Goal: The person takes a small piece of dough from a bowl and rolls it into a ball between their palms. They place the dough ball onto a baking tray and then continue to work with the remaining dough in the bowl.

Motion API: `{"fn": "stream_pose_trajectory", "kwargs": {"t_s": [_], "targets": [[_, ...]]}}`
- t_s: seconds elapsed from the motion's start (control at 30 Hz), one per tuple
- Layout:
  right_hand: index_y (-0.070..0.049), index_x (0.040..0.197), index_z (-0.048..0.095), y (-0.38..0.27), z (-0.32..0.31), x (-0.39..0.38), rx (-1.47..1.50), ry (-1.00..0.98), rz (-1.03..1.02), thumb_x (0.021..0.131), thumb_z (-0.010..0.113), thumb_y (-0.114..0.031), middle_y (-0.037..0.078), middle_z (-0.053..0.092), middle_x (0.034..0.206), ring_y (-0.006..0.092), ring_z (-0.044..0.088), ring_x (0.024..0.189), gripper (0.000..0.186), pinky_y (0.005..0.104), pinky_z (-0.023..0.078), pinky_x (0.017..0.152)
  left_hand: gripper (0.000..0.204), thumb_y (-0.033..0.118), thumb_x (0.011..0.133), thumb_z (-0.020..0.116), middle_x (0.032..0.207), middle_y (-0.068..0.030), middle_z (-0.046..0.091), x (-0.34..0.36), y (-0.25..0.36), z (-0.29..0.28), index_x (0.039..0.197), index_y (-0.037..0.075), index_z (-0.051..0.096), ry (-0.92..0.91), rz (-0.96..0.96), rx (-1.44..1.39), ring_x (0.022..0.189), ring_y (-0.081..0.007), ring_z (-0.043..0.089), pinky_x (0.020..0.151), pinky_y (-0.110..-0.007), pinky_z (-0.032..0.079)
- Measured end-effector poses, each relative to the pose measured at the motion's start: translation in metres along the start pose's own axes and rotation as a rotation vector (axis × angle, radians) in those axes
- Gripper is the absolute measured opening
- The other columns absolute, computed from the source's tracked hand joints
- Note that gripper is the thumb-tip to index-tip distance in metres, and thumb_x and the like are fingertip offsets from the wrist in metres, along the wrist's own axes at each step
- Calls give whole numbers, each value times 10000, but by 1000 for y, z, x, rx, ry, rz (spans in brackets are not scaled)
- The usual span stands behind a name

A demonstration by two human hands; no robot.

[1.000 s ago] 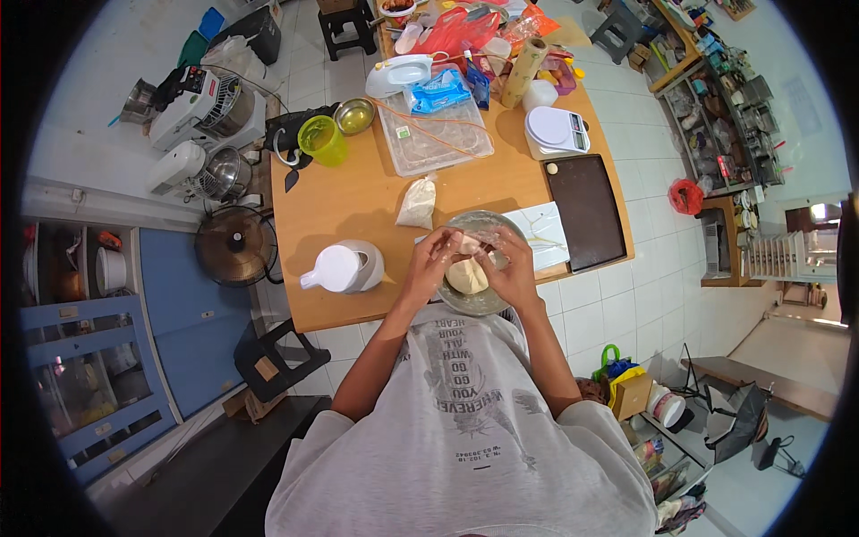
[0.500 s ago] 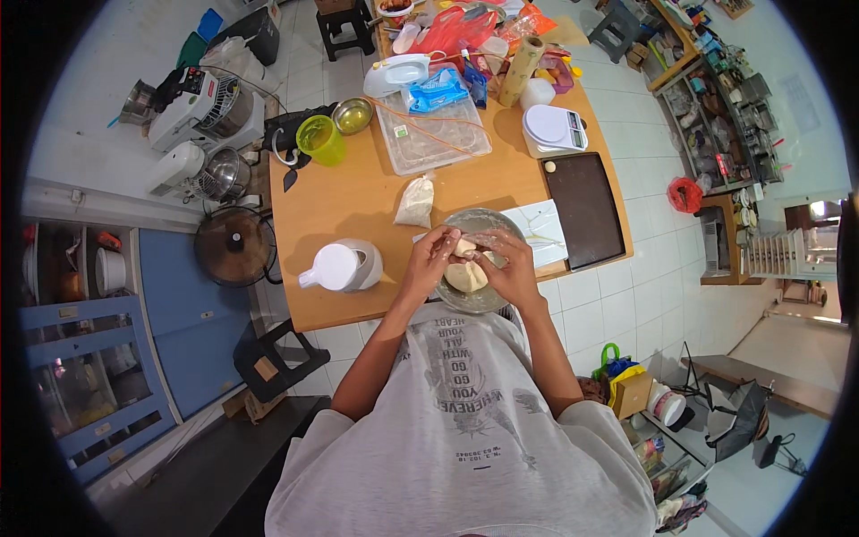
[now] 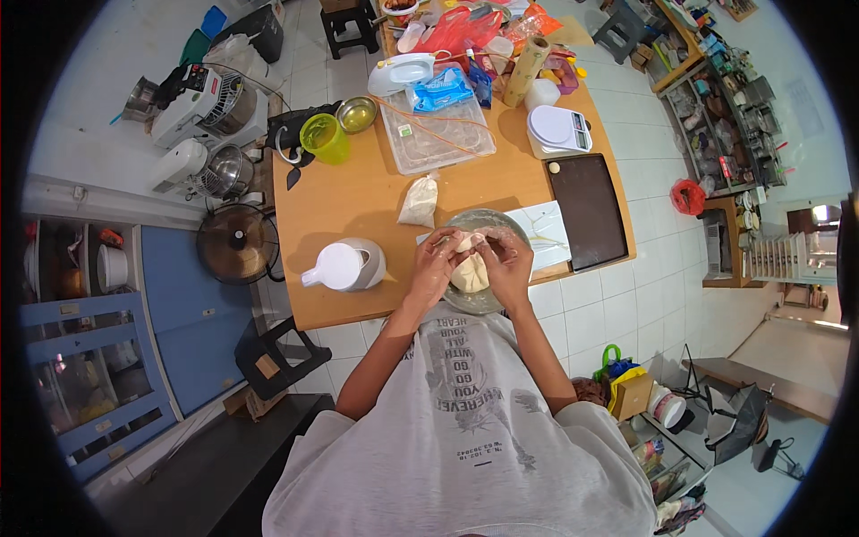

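The left hand (image 3: 435,266) and right hand (image 3: 506,259) pinch a small dough piece (image 3: 470,240) between their fingertips, held over the bowl (image 3: 492,219), presumably so that any bits drop back inside; whether it joins the larger dough lump (image 3: 469,274) just below the fingers, I cannot tell. Beyond the right hand, to its right, the dark tray (image 3: 591,219) bears a small dough ball (image 3: 554,167), seemingly kept within reach, while the tied bag (image 3: 418,201) stands just beyond the left hand, apparently aside to leave both hands room.
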State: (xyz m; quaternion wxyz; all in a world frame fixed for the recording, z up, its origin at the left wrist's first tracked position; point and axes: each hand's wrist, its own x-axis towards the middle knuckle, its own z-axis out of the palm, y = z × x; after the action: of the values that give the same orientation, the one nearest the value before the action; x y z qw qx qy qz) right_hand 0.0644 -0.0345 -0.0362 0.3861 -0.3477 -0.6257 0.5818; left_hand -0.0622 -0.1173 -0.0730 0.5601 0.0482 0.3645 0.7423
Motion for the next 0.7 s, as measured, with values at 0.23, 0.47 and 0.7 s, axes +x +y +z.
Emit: {"fn": "stream_pose_trajectory", "kwargs": {"t_s": [0.23,0.47,0.7], "targets": [[45,1104,733,9,1,0,272,81,288,969,736,-28,74,717,1091,131,691,992,154,270,561,883,213,138,1053,656,1160,-55,695,0,-2,2,1231,22,641,28,72,-22,1018,-150,712,933,-298,603],[-55,1193,762,-15,-19,10,-287,-272,-139,872,821,-38,99,703,1240,227,665,1159,326,335,553,958,209,197,1071,645,1135,-60,677,-2,9,7,1155,5,650,31,109,163,989,-118,667,826,-286,581],[-60,1133,780,0,-29,10,-432,-257,-303,831,828,-60,152,712,1219,355,687,1135,306,426,560,949,362,339,1094,603,928,-56,700,-1,10,-2,1085,-19,660,23,16,533,799,-104,674,742,-257,577]]}}
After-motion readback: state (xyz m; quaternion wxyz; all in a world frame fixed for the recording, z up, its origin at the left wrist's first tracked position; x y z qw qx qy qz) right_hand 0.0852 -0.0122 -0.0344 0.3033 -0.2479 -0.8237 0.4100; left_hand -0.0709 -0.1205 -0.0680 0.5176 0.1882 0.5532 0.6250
